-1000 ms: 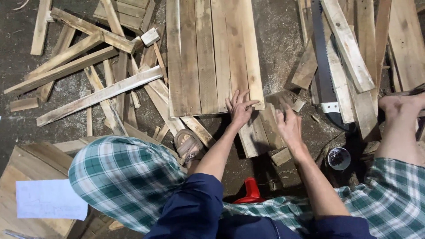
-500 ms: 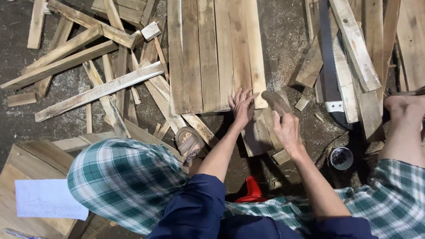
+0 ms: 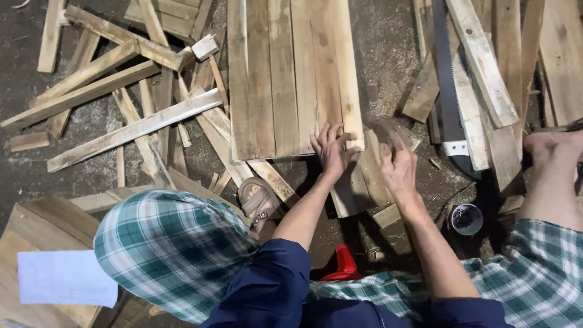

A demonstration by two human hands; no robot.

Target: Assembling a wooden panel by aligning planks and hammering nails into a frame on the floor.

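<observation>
1. Soft, even light is falling from above, keeping the pale wooden panel [image 3: 291, 73] bright without any glare.
2. The dirt floor [image 3: 376, 54] is staying dim and grey between the planks.
3. Dark shadow is pooling under the forearms, around the red object [image 3: 344, 267].
4. The right hand [image 3: 398, 167] is smearing with motion blur; the left hand [image 3: 331, 149] is staying sharper.
5. Planks near the edges are bowing slightly from wide-angle distortion.

One long dark-bladed hand saw [image 3: 450, 91], one small round dark tin [image 3: 467, 219], one white paper sheet [image 3: 65, 278], two bare hands [image 3: 331, 147] [image 3: 399, 170].
</observation>
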